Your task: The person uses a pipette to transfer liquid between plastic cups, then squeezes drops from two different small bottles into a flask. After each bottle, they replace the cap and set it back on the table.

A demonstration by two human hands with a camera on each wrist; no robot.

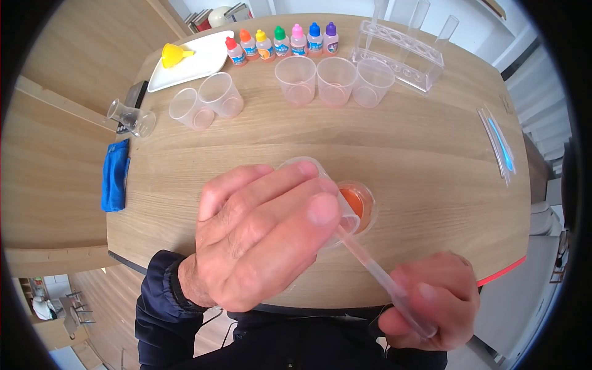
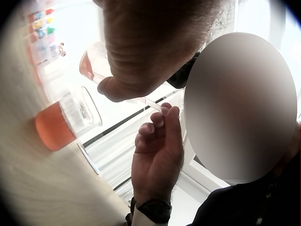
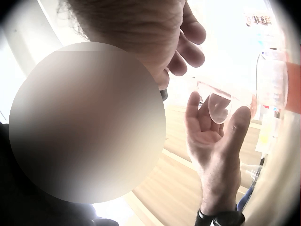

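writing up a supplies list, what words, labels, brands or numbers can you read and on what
No text can be read.
Seven small bottles: labels too small to read.
Cup of orange liquid: possible marks on its side, too blurred to make out.
Pipette: no readable markings.

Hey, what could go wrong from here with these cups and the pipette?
The left hand holds the cup tilted, so liquid in it might run out. The right hand grips the pipette, angled toward that cup; squeezing it carelessly could drip or splash onto the table. The beaker of orange liquid stands uncovered near the left hand, so a bump might tip it over.
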